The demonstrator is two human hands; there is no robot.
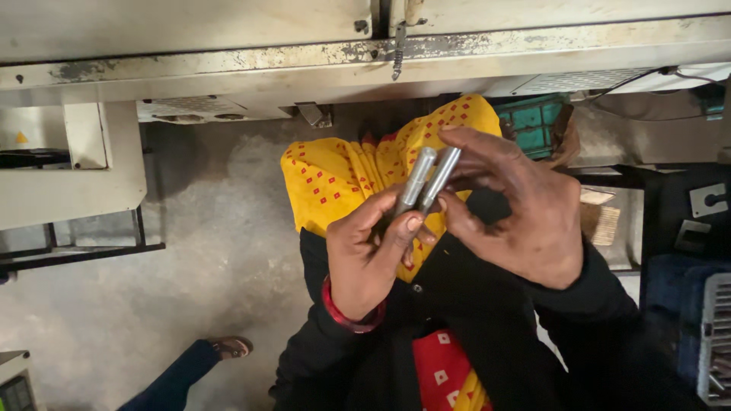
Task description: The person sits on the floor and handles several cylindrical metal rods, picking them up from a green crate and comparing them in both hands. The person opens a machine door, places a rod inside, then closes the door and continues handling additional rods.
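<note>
Two short silver metal rods (428,176) stand side by side, tilted, in front of my chest. My left hand (367,251) grips their lower ends between thumb and fingers; a red bangle circles that wrist. My right hand (521,209) curls around the rods from the right, fingertips touching their upper part and thumb near their base. Behind the hands hangs yellow cloth with red squares (335,176) over a black jacket.
A worn cream machine body (228,61) spans the top, with a small screw hanging from its edge. A grey concrete floor (213,228) lies below. Another person's foot in a sandal (228,347) shows at bottom left. Dark metal crates (685,251) stand at right.
</note>
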